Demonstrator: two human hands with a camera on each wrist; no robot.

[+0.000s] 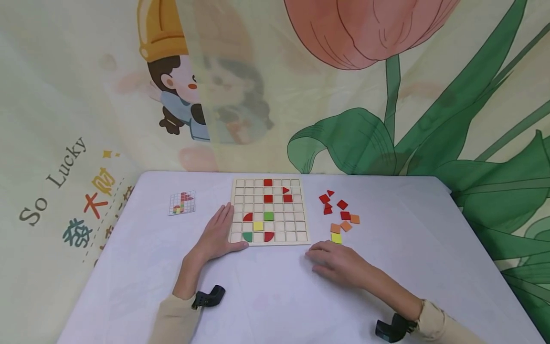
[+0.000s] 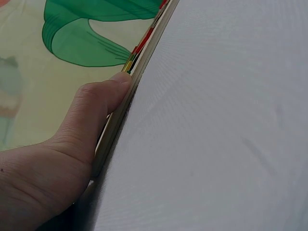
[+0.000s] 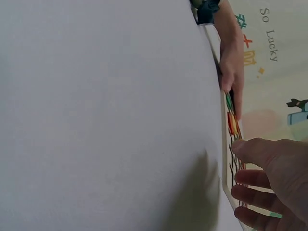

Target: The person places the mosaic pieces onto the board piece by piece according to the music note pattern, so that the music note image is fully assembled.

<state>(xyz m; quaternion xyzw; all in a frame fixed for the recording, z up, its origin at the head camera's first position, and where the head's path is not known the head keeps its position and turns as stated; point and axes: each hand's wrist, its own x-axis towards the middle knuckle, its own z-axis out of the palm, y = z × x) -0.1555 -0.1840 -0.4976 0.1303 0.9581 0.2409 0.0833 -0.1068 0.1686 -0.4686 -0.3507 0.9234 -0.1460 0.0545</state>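
Observation:
A pale grid board [image 1: 291, 229] lies on the table, its cells holding several red pieces, a green square [image 1: 269, 216], a yellow square [image 1: 258, 226] and a green rounded piece [image 1: 247, 237]. Along the board's left edge rests my left hand [image 1: 216, 235], fingers extended; its thumb [image 2: 103, 96] touches the near edge in the left wrist view. My right hand [image 1: 339, 263] hovers by the board's near right corner, fingers loosely bent, with nothing visible between thumb and fingers. Just beyond it lies a loose yellow square [image 1: 336, 238], partly covered by the hand.
Right of the board are scattered loose red pieces [image 1: 342, 204] and orange squares [image 1: 346, 226]. A small card with a coloured grid pattern [image 1: 182, 203] lies to the left. The white-covered table [image 1: 266, 296] ends at a printed backdrop [image 1: 253, 157].

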